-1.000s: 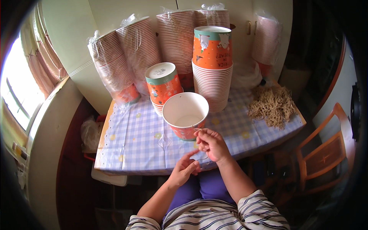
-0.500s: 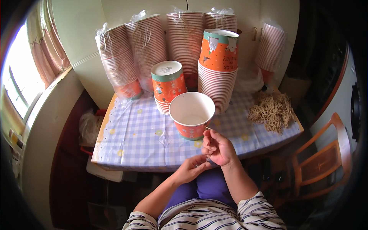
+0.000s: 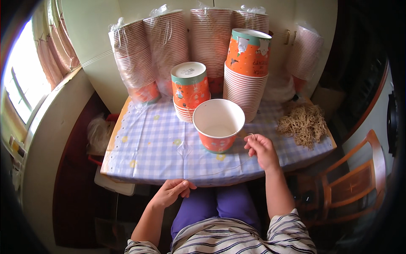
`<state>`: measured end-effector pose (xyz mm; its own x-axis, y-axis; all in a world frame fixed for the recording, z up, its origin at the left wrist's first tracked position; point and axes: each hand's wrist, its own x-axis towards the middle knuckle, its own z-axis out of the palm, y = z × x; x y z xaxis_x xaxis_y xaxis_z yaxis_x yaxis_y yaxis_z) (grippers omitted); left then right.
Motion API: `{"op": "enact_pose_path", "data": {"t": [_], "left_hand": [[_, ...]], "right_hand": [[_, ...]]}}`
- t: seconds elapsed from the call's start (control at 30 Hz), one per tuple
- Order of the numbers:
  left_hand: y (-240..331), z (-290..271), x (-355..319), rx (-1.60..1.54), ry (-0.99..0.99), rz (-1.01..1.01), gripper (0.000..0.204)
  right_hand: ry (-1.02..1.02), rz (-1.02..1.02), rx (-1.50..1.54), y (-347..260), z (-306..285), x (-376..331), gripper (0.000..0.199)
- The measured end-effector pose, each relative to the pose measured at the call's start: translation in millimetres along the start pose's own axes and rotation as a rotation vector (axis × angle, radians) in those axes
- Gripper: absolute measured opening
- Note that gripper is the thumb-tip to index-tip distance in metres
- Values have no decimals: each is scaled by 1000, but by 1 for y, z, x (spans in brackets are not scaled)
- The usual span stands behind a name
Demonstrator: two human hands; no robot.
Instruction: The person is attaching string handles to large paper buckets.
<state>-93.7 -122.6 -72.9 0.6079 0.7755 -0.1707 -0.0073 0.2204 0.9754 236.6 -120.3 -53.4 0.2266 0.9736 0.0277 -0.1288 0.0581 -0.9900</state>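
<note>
An orange paper bucket (image 3: 218, 143) with a white inside and a green base stands upright on the checked tablecloth, open side up. Just right of it, my right hand (image 3: 263, 150) pinches a thin twisted-paper cord (image 3: 251, 134), whose short end sticks up past the fingertips. At the table's front edge, my left hand (image 3: 171, 191) has thumb and forefinger pressed together. A faint pale line of cord seems to run between the two hands across the cloth. Neither hand touches the bucket.
Behind the bucket stand a short stack of upturned buckets (image 3: 191, 91) and a taller stack (image 3: 247, 80). Several plastic-wrapped stacks (image 3: 167, 51) line the cupboard. A tan heap of cords (image 3: 304, 125) lies at the table's right; a wooden chair (image 3: 353, 178) stands beyond.
My hands have drawn apart: the left moved left to the table's edge, the right moved right, away from the bucket's rim. The view has shifted slightly.
</note>
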Motion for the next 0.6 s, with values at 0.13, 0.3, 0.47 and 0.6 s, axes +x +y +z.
{"op": "enact_pose_path", "data": {"t": [0.13,0.3,0.47,0.6], "left_hand": [[12,15,18,68,-85,-18,36],[28,30,36,157,-298,-130,38],[26,28,43,222,-355,-118,37],[19,23,41,47,-318,-190,38]], "right_hand": [[435,-795,-1059,-13,27,-26,29],[-439,-549,-532,-35,63,-60,49],[-775,-233,-448,-9,76,-45,46],[-697,-195,-429,-2,75,-45,25]]}}
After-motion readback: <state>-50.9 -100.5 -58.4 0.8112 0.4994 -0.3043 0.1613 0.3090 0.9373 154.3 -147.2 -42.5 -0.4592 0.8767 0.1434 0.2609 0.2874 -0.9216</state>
